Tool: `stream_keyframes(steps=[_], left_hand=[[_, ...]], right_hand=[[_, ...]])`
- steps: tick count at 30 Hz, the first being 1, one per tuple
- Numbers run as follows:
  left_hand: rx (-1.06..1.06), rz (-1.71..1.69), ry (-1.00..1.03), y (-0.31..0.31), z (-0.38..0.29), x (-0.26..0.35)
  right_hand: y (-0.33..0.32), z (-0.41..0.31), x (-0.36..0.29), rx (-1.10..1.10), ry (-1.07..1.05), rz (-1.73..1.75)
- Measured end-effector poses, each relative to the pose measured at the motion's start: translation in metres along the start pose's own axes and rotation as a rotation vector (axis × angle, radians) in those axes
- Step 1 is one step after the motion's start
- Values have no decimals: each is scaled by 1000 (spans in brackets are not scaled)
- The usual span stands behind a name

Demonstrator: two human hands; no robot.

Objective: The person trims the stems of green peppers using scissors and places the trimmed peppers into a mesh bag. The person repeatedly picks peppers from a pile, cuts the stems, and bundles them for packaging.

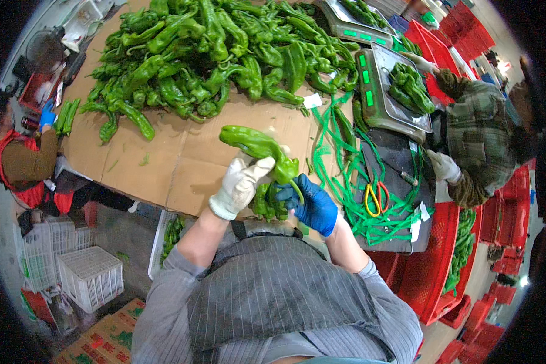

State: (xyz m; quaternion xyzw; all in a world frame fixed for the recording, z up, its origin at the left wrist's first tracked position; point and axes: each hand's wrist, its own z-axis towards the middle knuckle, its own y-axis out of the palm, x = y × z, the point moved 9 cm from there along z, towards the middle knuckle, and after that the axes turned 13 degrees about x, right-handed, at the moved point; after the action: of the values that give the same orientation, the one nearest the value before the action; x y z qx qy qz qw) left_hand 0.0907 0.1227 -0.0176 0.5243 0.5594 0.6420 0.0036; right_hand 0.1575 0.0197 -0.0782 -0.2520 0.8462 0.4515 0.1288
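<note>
A long green pepper (259, 143) is held above the cardboard-covered tabletop, its stem end pointing down toward my right side. My left hand (242, 185), in a white glove, grips it from below with the fingers against its side. My right hand (316, 207), in a blue glove, is curled beside the pepper's stem, which crosses in front of the fingers; whether it pinches the stem is unclear. Under both hands, several green peppers (265, 202) lie at the table's near edge, partly hidden by my hands. A large heap of green peppers (209, 59) covers the far part of the table.
Right of me are green tape strips (341, 182), scissors (376, 200) and a scale (373, 86) bearing peppers (409, 86). A co-worker with white gloves (443, 166) stands beside it. Another person with a blue glove (48, 116) is at left. Red crates (423, 273) stand at right.
</note>
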Motion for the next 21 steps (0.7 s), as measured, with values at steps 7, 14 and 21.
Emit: stream_keyframes(steps=[7,14,21], left_hand=[[268,61,-101,-36,5,-15],[342,-261,-321,-49,13,-37],[375,-520,-505,-51,11,-51]], right_hand=[[-150,-63,-118,734,-802,-747],[-253,-115,-166,1321,-766,-1721],[-300,-91,-150,1323,-745,-1757]])
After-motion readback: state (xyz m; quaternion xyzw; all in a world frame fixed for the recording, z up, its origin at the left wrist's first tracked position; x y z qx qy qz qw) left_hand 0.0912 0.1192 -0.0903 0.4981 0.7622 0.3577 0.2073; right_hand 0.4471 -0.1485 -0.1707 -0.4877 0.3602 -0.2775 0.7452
